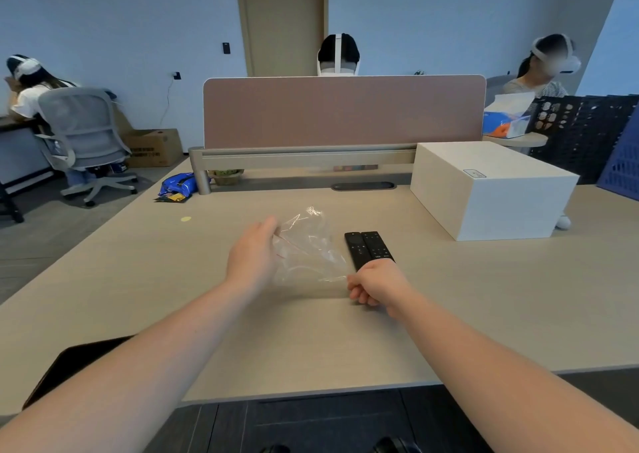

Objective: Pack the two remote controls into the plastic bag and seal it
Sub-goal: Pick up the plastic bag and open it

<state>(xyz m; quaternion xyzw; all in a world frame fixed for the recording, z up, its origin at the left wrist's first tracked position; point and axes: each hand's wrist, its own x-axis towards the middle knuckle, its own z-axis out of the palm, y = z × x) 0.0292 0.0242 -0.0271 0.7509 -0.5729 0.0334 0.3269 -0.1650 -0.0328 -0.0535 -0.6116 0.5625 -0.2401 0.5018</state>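
Our left hand [254,259] pinches the clear plastic bag [307,248]; our right hand [377,285] closes around two black remote controls [366,247], their lettering too blurred to read.

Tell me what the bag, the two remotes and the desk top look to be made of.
Plastic bag: thin clear film, glossy; the desk shows through it, it creases and catches highlights, and a red line runs near its mouth.
Two remote controls: black, matte, probably moulded plastic; the button material is too small to tell.
Desk top: pale wood-grain surface, smooth, likely laminate rather than solid wood; that is a guess from its even look.
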